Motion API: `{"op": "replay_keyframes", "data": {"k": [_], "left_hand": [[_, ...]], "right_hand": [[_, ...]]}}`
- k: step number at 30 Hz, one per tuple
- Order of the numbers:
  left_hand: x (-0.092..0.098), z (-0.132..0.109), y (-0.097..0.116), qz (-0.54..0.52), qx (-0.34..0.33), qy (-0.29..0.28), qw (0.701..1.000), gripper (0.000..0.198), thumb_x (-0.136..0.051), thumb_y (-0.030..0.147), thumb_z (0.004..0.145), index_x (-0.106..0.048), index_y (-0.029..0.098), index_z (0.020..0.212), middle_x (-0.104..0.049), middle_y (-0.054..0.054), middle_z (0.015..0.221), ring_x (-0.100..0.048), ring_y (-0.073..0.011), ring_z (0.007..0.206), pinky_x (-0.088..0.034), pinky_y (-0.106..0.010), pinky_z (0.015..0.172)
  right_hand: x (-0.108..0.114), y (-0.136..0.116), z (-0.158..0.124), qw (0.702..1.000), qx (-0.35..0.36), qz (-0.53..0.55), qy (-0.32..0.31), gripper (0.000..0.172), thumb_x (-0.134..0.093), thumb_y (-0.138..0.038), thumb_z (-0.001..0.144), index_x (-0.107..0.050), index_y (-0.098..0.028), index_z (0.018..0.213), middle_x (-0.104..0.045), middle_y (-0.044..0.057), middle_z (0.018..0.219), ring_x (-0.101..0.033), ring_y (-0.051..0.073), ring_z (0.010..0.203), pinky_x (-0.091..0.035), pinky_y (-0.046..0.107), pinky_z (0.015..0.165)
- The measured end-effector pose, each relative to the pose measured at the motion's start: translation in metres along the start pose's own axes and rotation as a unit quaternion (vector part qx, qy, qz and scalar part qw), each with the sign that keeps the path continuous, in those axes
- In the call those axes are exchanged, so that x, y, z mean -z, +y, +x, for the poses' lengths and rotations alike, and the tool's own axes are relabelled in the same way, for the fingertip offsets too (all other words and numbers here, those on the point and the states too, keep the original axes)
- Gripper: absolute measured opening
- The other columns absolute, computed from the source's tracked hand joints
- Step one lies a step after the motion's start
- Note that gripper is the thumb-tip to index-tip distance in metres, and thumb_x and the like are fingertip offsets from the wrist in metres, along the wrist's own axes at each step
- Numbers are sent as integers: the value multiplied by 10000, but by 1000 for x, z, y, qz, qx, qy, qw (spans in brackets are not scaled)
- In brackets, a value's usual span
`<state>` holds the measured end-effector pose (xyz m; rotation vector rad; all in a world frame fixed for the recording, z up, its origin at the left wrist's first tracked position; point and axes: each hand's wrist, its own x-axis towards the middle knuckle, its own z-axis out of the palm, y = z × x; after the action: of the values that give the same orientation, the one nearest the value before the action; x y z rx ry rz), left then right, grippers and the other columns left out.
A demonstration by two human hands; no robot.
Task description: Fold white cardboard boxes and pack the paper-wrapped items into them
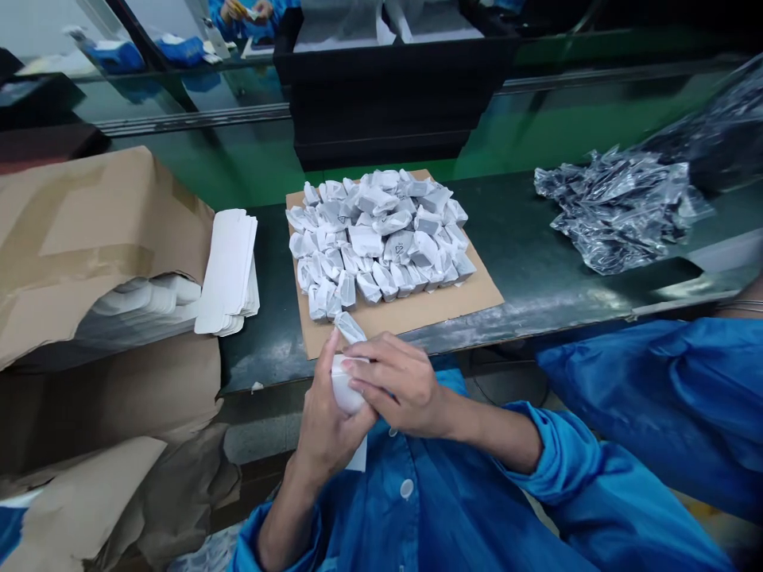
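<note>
Close to my body, in front of the bench edge, both hands grip a white card piece. My left hand wraps it from below, thumb along its side. The fingers of my right hand are bent over its top and right side. A white strip hangs below my left hand; I cannot tell whether it belongs to the same piece. Just beyond my fingertips is a small wrapped packet, its lower end hidden. Behind it, many similar white wrapped packets are heaped on a brown cardboard sheet.
Flat white card blanks are stacked left of the heap, beside an open cardboard carton holding more. Crumpled clear plastic bags lie at right. A black tray stack stands behind. Another person's blue sleeve is at right.
</note>
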<state>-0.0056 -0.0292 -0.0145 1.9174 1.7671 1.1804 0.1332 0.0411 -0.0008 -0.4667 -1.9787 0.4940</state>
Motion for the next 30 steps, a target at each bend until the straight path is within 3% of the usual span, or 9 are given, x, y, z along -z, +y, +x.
{"op": "replay_keyframes", "data": {"k": [6,10,12,15,18,20,22,26,30], "left_hand": [[0,-36,-9,-24,30,12,999,698,-690,292,803,-399,175,1427,-586,-153,1300,-670,-240,1094,-593,-315,851],[5,-30,-17,-128,162,237,949,613,-728,332,809,-423,193,1323,-604,-77,1108,-692,-156,767,-607,-304,680],[12,-19,-22,-188,191,294,917,540,-598,348,920,-344,233,1382,-588,-69,1110,-673,-134,719,-610,-330,661],[30,-6,-26,-51,86,234,967,622,-555,405,946,-267,253,1476,-542,-150,1306,-646,-245,1110,-555,-491,939],[50,0,-28,157,-103,64,980,805,-762,425,786,-366,275,1470,-510,-133,1429,-470,-317,1362,-326,-556,1166],[60,4,-31,220,-216,-65,949,663,-710,371,840,-441,258,1435,-603,-101,1346,-568,-291,1254,-377,-481,1130],[67,5,-38,276,-267,-111,917,494,-590,320,922,-492,203,1391,-688,-98,1188,-668,-250,1022,-493,-373,928],[70,4,-56,309,-160,-34,937,553,-621,465,887,-520,174,1346,-708,-86,957,-669,-220,749,-476,-297,617],[64,4,-66,259,-43,-31,964,756,-604,489,887,-328,154,1506,-643,-159,1184,-664,-277,953,-506,-303,626]], "right_hand": [[-5,-8,-27,994,8,-26,-108,257,-484,-179,930,-629,-124,1135,-656,83,1173,-589,169,1028,-523,297,839],[-6,-16,-39,954,-202,111,-191,795,-615,-553,881,-357,-140,1509,-456,163,1466,-528,209,1273,-467,347,1046],[-5,-19,-40,903,-313,144,-257,822,-659,-542,840,-367,-177,1516,-525,137,1408,-589,225,1190,-497,348,980],[3,-17,-26,832,-426,195,-297,534,-585,-374,895,-520,-193,1393,-669,69,1173,-672,166,910,-523,268,785],[18,-6,1,794,-437,248,-342,507,-587,-355,896,-533,-169,1365,-691,55,1056,-641,104,697,-477,202,639],[27,3,19,812,-356,237,-397,482,-605,-393,903,-565,-175,1331,-692,51,1069,-649,114,770,-464,204,687],[31,10,31,863,-320,135,-366,448,-568,-468,934,-608,-171,1266,-693,61,1070,-647,143,885,-445,222,753],[15,23,32,885,-340,-171,-268,515,-533,-584,923,-646,-152,1178,-695,106,1006,-643,228,933,-427,290,766],[1,38,15,880,-293,-237,-288,345,-547,-421,934,-657,-172,1146,-698,84,1032,-650,219,917,-445,299,752]]}}
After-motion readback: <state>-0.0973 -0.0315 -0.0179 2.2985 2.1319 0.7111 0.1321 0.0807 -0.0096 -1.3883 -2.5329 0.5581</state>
